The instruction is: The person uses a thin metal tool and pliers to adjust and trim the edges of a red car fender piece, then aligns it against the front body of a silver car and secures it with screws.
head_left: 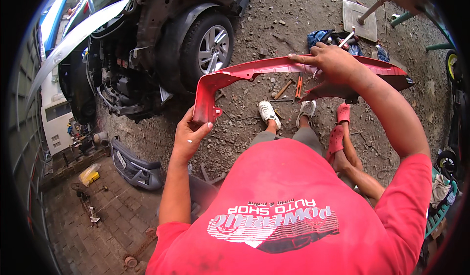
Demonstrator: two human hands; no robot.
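Across my front I hold a red car fender (254,69), a long curved panel with an arched edge. At its left end, my left hand (186,137) is closed around the narrow bent corner, thumb on the near side. Farther right, my right hand (333,62) grips the upper edge, with one finger stretched along the panel. A thin white stick (347,37) shows just past the right hand; whether the fingers hold it, I cannot tell. The fender's wide right end has a dark underside (338,90). Orange-handled pliers (299,86) lie on the ground beyond the panel.
At upper left stands a partly stripped car with a front wheel (208,45). A grey bumper (134,165) lies at left. Another person's red clogs (336,139) are close at right. A square-based stand (360,20) and a bag of tools (323,37) sit farther off.
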